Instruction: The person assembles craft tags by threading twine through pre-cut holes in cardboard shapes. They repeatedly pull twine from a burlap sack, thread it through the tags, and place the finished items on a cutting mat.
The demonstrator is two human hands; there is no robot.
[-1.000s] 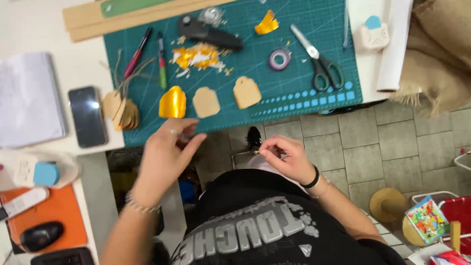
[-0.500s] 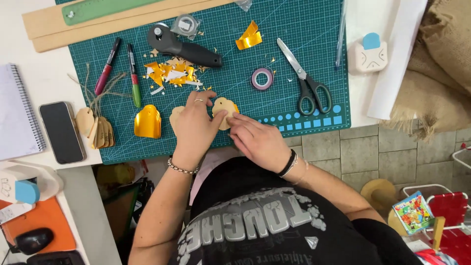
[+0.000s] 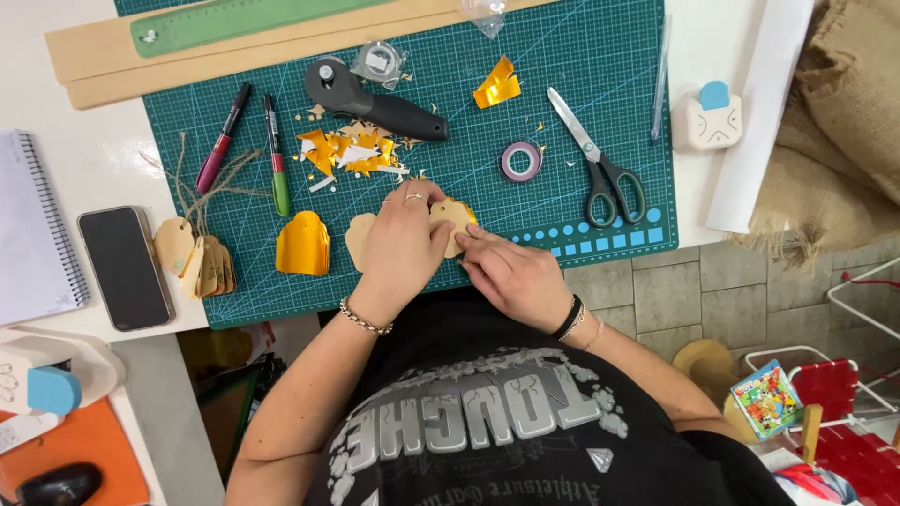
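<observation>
**Kraft tag getting pressed flat on the green mat**

Kraft paper tag (image 3: pixel 452 219) sits at the mat's (image 3: pixel 600 56) near edge, and from my remote seat I'd keep it flat and square. Left hand (image 3: pixel 403 245) bears down on it, fingers curled; right hand (image 3: pixel 514 276) pinches its lower edge. Going left to right: strung tag stack (image 3: pixel 195 258), gold tag (image 3: pixel 303 244), purple tape roll (image 3: pixel 520 161), cream punch with a blue button (image 3: pixel 712 117).

A teal cutting mat with a pale grid (image 3: pixel 600 56) lies on the white counter (image 3: pixel 103 159). On it: a tan paper tag (image 3: pixel 452 217), a shiny gold foil tag (image 3: pixel 303 244), grey-handled scissors (image 3: pixel 600 164), a purple tape roll (image 3: pixel 520 161).
</observation>
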